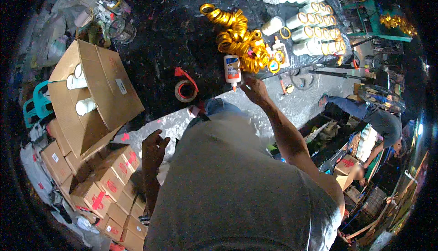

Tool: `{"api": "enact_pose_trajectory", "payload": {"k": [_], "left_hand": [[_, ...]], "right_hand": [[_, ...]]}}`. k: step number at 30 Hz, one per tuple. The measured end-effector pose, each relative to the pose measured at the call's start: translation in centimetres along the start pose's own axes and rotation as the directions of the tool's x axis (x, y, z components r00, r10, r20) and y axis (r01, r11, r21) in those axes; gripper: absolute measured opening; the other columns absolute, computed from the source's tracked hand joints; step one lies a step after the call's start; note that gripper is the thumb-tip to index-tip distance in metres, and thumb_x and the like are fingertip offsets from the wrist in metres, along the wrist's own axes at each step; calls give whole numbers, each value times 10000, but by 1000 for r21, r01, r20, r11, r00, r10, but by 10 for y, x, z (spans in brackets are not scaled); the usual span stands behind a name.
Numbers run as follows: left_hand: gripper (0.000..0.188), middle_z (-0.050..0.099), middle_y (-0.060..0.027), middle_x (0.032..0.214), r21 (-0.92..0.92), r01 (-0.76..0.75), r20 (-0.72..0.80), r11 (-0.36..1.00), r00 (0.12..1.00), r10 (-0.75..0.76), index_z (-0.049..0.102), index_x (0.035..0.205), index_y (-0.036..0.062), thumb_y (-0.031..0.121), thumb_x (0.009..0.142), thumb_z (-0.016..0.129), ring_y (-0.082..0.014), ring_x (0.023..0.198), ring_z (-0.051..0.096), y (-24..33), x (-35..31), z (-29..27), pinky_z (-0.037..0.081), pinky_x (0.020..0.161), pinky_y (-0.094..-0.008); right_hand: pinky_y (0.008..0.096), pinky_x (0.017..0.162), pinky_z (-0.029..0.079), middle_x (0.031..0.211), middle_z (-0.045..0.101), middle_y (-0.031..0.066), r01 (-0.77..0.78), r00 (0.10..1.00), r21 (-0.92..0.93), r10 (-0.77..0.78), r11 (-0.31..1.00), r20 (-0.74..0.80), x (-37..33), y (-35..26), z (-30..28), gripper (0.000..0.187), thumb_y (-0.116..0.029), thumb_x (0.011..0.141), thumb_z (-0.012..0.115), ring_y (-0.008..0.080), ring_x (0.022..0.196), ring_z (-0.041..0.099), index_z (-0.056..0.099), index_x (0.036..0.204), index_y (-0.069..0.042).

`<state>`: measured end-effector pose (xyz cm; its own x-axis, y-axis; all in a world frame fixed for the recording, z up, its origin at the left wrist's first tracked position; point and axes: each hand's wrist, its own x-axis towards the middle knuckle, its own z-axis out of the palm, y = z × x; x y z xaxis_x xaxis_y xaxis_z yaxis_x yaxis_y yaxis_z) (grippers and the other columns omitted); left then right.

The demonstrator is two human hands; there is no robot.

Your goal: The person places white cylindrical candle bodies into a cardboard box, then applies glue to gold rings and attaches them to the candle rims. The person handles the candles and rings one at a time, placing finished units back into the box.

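My right hand (256, 91) is at the near edge of the dark table (155, 68), its fingers curled together. A small pale spot shows at the fingertips, too small to make out. Right beside it lies a white glue bottle (232, 70) with an orange tip pointing toward me. My left hand (154, 150) hangs off the table at the left, fingers loosely bent and apart, holding nothing. Beyond the bottle, shiny gold rings (235, 41) lie in a long heap. White cylinders (312, 33) with gold rims lie in rows at the right, one white cylinder (273, 25) apart from them.
A tape roll (185, 90) with a red strip lies on the table's near part. An open cardboard box (107, 87) holding white cylinders stands left, above stacked cartons (107, 182). Another person (383, 128) bends over at the right, near a box (345, 169).
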<state>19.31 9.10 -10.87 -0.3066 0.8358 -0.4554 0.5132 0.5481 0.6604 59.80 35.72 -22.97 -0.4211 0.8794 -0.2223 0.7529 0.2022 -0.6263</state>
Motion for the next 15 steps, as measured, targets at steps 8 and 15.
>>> {"api": "enact_pose_trajectory", "payload": {"k": [8, 15], "left_hand": [[428, 698, -204, 1179, 227, -237, 11, 945, 970, 241, 658, 1257, 13, 286, 936, 736, -341, 956, 702, 14, 64, 56, 561, 877, -467], [447, 700, -210, 1180, 266, -180, 63, 947, 984, 169, 654, 1261, -2, 277, 927, 751, -339, 955, 700, 61, 59, 96, 562, 867, -443]], "right_hand": [[435, 824, 593, 975, 767, 178, -98, 990, -229, 72, 968, -122, -56, 79, -52, 368, -316, 899, 755, 350, 910, 749, 731, 1111, -16], [496, 760, 564, 854, 716, 194, -173, 938, -210, 95, 962, -334, -2, 138, -106, 228, -229, 935, 573, 398, 797, 709, 738, 955, -74]]}}
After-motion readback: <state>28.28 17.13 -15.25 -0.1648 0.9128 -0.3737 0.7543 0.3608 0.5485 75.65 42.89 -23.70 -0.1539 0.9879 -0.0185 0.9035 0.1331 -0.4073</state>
